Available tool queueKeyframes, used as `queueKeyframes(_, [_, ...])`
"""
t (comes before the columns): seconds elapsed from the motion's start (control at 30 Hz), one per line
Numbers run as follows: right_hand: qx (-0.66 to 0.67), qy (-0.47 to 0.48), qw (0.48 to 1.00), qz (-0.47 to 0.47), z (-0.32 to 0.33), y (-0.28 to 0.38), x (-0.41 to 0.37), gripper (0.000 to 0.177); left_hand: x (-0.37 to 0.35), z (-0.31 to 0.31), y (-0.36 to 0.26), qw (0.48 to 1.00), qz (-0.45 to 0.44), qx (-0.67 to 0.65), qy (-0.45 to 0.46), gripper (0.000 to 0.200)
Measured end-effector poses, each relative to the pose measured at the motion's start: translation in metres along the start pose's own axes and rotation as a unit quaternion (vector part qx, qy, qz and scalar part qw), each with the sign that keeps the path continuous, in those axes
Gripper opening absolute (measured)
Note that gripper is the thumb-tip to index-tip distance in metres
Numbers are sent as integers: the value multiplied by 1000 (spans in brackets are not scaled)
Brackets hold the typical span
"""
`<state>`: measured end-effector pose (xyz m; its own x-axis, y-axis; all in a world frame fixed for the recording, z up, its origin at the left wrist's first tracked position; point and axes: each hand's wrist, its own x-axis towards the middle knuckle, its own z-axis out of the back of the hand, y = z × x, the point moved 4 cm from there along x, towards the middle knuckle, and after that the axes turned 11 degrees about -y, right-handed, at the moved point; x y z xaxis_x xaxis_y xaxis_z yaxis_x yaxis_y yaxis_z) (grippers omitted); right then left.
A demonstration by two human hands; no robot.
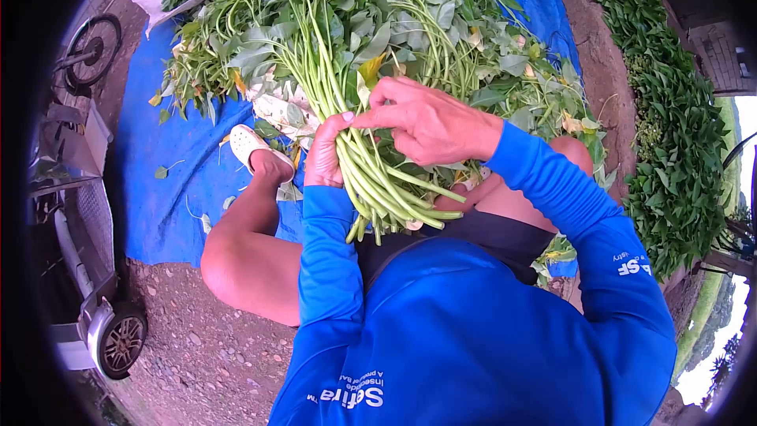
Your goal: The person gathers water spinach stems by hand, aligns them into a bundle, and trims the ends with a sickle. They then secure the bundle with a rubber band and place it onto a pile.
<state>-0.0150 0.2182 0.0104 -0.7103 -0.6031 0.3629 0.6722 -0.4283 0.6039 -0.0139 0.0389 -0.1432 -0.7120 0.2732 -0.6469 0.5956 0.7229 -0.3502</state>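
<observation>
A bunch of water spinach (374, 181) with long pale-green stems is gripped in my left hand (323, 154), its cut ends toward my lap and its leaves pointing away. My right hand (430, 122) is beside the stems, fingers curled, the index finger reaching across to my left thumb. Whether anything thin is pinched in it cannot be made out. A yellow leaf (371, 71) shows just beyond my right fingers. Past both hands lies a large heap of the same greens (441, 24).
A blue tarp (165, 197) lies under the heap, on stony ground (213, 323). More greens (670, 134) are piled in a long row at the right. A vehicle wheel (122, 339) and a bicycle wheel (91, 51) stand at the left. My cream clog (248, 146) rests on the tarp.
</observation>
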Motion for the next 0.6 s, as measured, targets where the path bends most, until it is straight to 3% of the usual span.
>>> queueKeyframes(0.2, [-147,-53,985,76,12,1,-33,29,-1,-4,0,999,-25,30,-17,37])
queueKeyframes(0.3, [-184,61,981,0,23,2,-60,24,4,6,-3,999,-34,22,-36,37])
queueKeyframes(0.47, [-149,-33,983,-102,39,18,-104,12,15,21,-21,993,-82,-25,-86,34])
queueKeyframes(0.6, [-106,-33,968,-227,33,27,-135,11,21,25,-39,978,-167,-44,-121,34])
